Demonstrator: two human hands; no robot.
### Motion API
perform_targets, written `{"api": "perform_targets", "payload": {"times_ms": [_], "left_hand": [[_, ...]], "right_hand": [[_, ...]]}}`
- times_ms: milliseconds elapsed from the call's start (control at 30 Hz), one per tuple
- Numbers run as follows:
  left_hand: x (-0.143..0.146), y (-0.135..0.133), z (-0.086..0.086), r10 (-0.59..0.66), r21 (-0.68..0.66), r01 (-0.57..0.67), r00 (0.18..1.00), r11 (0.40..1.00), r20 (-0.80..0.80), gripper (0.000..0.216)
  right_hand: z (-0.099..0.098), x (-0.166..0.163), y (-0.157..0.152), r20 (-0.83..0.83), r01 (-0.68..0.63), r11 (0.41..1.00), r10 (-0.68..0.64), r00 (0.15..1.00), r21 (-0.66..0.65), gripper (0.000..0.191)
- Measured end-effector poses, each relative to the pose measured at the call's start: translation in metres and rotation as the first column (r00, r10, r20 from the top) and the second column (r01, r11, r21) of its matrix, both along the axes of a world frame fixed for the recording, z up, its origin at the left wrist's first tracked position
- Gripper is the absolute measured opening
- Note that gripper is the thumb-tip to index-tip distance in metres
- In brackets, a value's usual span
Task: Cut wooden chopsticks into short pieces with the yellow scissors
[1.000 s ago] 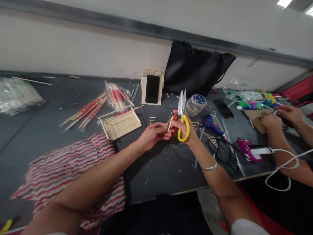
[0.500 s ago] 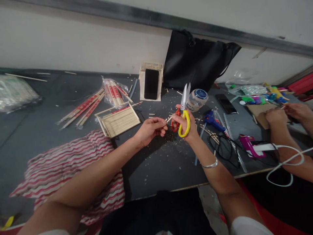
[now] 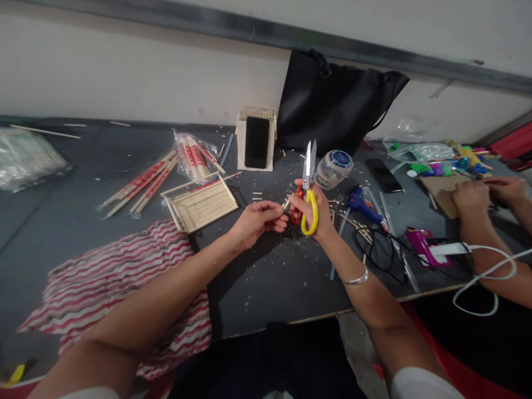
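My right hand (image 3: 316, 213) grips scissors (image 3: 308, 183) with one yellow and one red handle, blades closed and pointing up and away. My left hand (image 3: 256, 221) is closed in a pinch on a short thin wooden stick (image 3: 285, 204), whose tip reaches my right hand's fingers beside the red handle. Both hands hover over the dark tabletop (image 3: 270, 277), which is scattered with small wood chips and cut stick pieces.
A flat stick-built panel (image 3: 200, 205), wrapped chopsticks (image 3: 143, 185), a stick-built holder with a phone (image 3: 257, 139), a black bag (image 3: 336, 105), a jar (image 3: 332, 168), blue (image 3: 362, 206) and pink (image 3: 424, 247) glue guns with cords. Striped cloth (image 3: 116, 288) lies left. Another person's hands (image 3: 477, 197) work at right.
The scissors have tilted from leaning right to nearly upright, and my right hand has shifted slightly left toward my left hand. The stick stays pinched.
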State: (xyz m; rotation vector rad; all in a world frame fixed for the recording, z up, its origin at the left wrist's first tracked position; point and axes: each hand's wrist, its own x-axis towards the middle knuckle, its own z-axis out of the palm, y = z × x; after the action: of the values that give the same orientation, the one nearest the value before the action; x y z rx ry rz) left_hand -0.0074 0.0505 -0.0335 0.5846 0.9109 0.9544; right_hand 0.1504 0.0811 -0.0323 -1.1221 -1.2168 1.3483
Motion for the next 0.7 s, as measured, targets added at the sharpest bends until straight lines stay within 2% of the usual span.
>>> {"api": "perform_targets", "payload": {"times_ms": [100, 200, 300, 400, 467, 600, 700], "left_hand": [[-0.0002, 0.0001, 0.0000, 0.017, 0.004, -0.017, 1.000, 1.000, -0.026, 0.011], [-0.0025, 0.0015, 0.0019, 0.164, 0.090, -0.160, 0.985, 0.983, -0.044, 0.011], [-0.0047, 0.0035, 0.0046, 0.314, 0.212, -0.293, 0.947, 0.933, -0.074, 0.011], [-0.0046, 0.0044, 0.0066, 0.356, 0.285, -0.313, 0.928, 0.906, -0.109, 0.012], [-0.0037, 0.0046, 0.0075, 0.362, 0.287, -0.322, 0.927, 0.902, -0.099, 0.013], [-0.0023, 0.0044, 0.0083, 0.416, 0.217, -0.403, 0.909, 0.889, -0.013, 0.015], [0.0000, 0.0019, 0.0058, 0.350, 0.174, -0.340, 0.936, 0.924, -0.028, 0.015]], "right_hand": [[0.0001, -0.0003, -0.0002, 0.014, 0.017, 1.000, -0.017, 1.000, 0.010, 0.056], [0.0002, 0.0011, 0.0015, 0.009, -0.011, 1.000, 0.011, 1.000, -0.008, 0.055], [0.0017, 0.0021, 0.0008, 0.028, -0.149, 0.988, 0.150, 0.988, -0.039, 0.054], [0.0042, 0.0011, -0.0032, 0.048, -0.299, 0.953, 0.302, 0.952, -0.052, 0.054], [0.0053, -0.0005, -0.0059, 0.046, -0.341, 0.939, 0.343, 0.938, -0.045, 0.056], [0.0033, -0.0031, -0.0069, 0.025, -0.260, 0.964, 0.261, 0.965, -0.048, 0.059], [-0.0007, -0.0034, -0.0044, -0.013, -0.153, 0.987, 0.153, 0.988, -0.043, 0.059]]}}
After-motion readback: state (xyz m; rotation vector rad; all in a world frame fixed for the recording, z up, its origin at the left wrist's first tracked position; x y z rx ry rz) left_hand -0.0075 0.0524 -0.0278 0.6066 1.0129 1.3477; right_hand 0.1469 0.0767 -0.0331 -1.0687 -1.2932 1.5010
